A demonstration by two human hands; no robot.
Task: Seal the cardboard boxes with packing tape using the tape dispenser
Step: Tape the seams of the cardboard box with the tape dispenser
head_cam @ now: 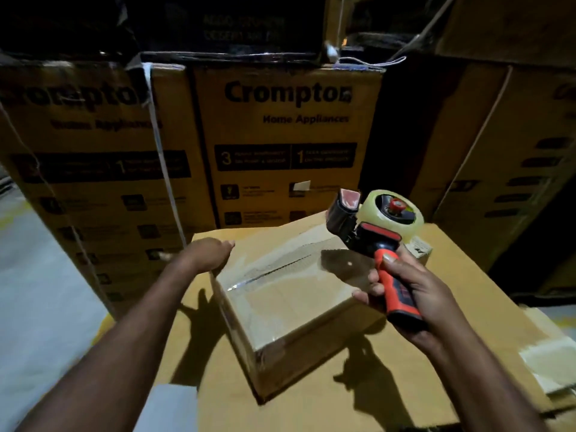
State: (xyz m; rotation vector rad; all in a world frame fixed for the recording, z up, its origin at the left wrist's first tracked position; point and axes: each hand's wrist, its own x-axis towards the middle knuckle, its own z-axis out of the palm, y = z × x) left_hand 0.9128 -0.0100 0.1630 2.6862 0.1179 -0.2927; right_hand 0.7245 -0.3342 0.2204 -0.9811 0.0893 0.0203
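Observation:
A small brown cardboard box [290, 294] lies on a larger flat carton [452, 353]. Shiny clear tape runs along its top seam. My left hand [212, 254] rests on the box's far left top corner, fingers pointing away and fairly straight. My right hand [408, 294] grips the red and black handle of a tape dispenser [374, 226], held in the air above the box's right side. The dispenser carries a roll of clear tape [396, 210], and its blade end points up and to the left.
Tall printed cartons [286, 145] stand stacked close behind the work surface, more [514, 166] to the right. A grey floor [40, 307] shows at the left. A taped flat box [551, 363] lies at the right edge.

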